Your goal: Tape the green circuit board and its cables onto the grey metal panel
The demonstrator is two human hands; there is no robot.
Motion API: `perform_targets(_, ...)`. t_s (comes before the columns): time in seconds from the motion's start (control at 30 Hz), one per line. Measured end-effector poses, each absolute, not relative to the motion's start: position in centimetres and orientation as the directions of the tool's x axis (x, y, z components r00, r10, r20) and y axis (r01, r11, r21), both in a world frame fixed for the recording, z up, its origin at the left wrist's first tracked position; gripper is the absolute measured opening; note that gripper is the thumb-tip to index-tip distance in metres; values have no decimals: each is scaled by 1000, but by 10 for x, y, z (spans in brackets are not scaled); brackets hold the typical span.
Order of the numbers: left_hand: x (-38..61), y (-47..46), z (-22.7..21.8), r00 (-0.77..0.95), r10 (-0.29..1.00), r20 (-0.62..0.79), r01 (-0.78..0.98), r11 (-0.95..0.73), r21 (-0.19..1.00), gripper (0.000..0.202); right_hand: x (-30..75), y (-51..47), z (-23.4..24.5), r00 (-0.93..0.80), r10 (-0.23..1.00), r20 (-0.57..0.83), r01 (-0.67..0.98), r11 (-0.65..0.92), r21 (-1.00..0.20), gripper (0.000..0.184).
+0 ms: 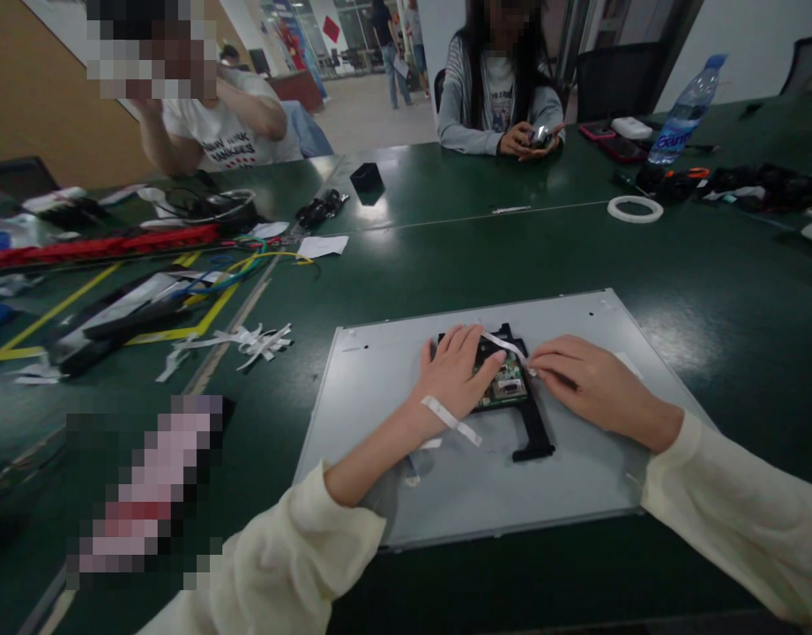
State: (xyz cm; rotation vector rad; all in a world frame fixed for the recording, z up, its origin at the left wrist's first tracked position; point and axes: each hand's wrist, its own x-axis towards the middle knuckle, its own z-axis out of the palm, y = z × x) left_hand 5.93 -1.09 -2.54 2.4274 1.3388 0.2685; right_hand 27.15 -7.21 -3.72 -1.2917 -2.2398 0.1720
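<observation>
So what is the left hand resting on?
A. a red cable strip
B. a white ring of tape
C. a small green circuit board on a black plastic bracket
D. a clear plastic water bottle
C: the left hand lies flat over the small green circuit board on the black plastic bracket, atop the flat grey metal panel.
</observation>
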Motion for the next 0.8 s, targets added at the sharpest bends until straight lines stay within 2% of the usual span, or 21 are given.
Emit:
perform_targets(0.1, 60, -7, -19, 487, 869, -85, 768, -379, 516, 55, 270, -74, -34, -355, 813, 462, 756, 540, -369, 20)
perform_targets(0.2, 63, -9, -6, 457, 889, -12, 660, -330, 675, 53, 264, -80, -29, -335, 777, 533, 722, 575, -384, 20)
perform_targets(0.3, 66, -14, 11, 403, 909, 109, 383, -275, 882, 48, 253, -88, -26, -323, 745, 584, 666, 617, -419, 21)
perform_targets(0.37, 68, -18, 22, 394, 916, 78, 111, -131, 985, 47, 245, -93, -26, -315, 735, 600, 633, 634, -444, 21)
perform_targets(0.43, 69, -22, 34, 421, 907, -1, -134, 63, 989, 53, 238, -97, -26, -314, 731, 605, 612, 644, -460, 22)
perform_targets(0.53, 67, -25, 48, 413, 909, -55, -311, 197, 930, 53, 234, -98, -26, -304, 736, 606, 590, 644, -487, 22)
perform_targets(0.7, 59, -25, 57, 290, 956, -44, -407, 165, 898, 49, 234, -101, -20, -286, 771, 569, 555, 617, -558, 22)
perform_targets(0.8, 56, -24, 57, 258, 966, -2, -457, 124, 881, 48, 224, -107, -12, -245, 854, 459, 490, 518, -701, 20)
